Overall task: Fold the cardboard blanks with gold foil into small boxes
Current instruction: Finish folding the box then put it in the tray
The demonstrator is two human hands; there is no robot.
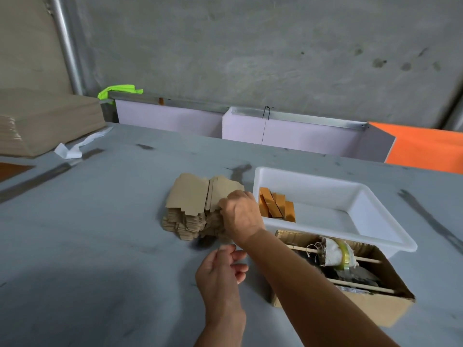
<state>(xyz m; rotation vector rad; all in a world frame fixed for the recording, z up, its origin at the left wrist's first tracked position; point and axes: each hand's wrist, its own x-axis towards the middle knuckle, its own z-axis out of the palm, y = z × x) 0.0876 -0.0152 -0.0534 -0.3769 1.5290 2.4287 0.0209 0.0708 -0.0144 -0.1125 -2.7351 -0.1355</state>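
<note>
A stack of flat brown cardboard blanks [190,209] lies on the grey table [87,234], plain side up. My right hand [240,216] reaches across to the stack's right edge, and its fingertips pinch the top blank there. My left hand [220,274] hovers nearer to me, just below the stack, its fingers loosely curled around nothing. Several folded gold-foil boxes [275,205] lean together in the left end of a white plastic tray [375,221] to the right of the stack.
An open cardboard box [375,309] with sticks, cloth and a tape roll sits at the near right, under my right forearm. A pile of large cardboard sheets [37,121] lies at the far left. An orange panel [426,146] stands at the far right.
</note>
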